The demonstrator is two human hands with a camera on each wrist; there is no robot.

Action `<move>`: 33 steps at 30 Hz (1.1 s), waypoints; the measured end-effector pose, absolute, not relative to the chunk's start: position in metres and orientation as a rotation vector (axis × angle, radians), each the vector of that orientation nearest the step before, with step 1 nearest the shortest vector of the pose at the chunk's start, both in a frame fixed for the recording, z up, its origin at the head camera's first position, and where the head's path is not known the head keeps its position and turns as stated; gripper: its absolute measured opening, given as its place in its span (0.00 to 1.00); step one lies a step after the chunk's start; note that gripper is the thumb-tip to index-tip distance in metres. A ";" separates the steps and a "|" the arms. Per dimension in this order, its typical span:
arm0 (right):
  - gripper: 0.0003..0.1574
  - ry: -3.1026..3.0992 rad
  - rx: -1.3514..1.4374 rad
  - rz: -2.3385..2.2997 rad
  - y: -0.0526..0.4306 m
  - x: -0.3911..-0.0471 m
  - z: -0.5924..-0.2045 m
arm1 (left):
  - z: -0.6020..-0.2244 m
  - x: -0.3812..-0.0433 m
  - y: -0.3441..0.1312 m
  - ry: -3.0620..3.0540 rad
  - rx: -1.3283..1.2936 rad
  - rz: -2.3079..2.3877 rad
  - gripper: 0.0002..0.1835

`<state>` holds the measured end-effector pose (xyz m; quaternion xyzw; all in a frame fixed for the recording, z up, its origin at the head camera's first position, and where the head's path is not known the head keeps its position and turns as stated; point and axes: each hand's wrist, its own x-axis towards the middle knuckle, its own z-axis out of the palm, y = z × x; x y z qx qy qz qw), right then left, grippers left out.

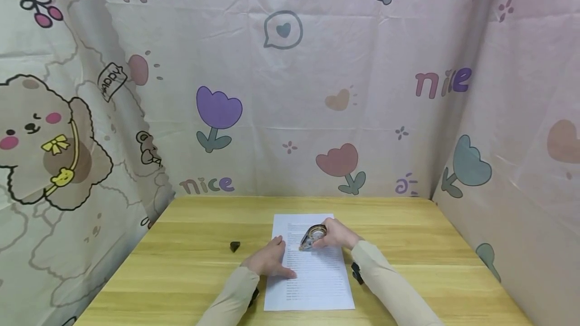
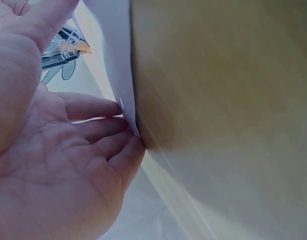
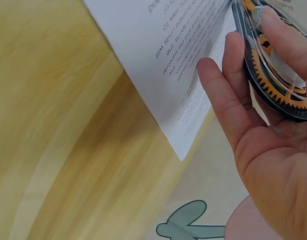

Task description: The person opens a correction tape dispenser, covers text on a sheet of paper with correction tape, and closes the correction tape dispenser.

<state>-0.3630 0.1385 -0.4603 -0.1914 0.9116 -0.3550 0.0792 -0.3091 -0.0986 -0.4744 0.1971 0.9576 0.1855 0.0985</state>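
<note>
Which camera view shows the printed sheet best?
The head view: all four corners of the printed sheet show, though the left hand, right hand and tape dispenser cover parts of it. The right wrist view shows larger lettering but only one corner; the left wrist view shows just a narrow strip along an edge.

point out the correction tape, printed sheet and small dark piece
correction tape (image 1: 313, 236): head view, middle of its case
printed sheet (image 1: 314, 269): head view, printed face near its middle
small dark piece (image 1: 234, 246): head view, middle of its top
</note>
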 end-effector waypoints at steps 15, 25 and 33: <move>0.12 2.713 -0.559 -1.082 0.142 -0.360 -0.461 | -0.473 -0.308 -0.096 2.842 0.592 0.535 0.57; 0.13 2.718 -0.562 -1.106 0.142 -0.361 -0.463 | -0.474 -0.308 -0.096 2.855 0.613 0.519 0.57; 0.15 2.698 -0.568 -1.163 0.141 -0.361 -0.464 | -0.476 -0.310 -0.098 2.859 0.629 0.517 0.58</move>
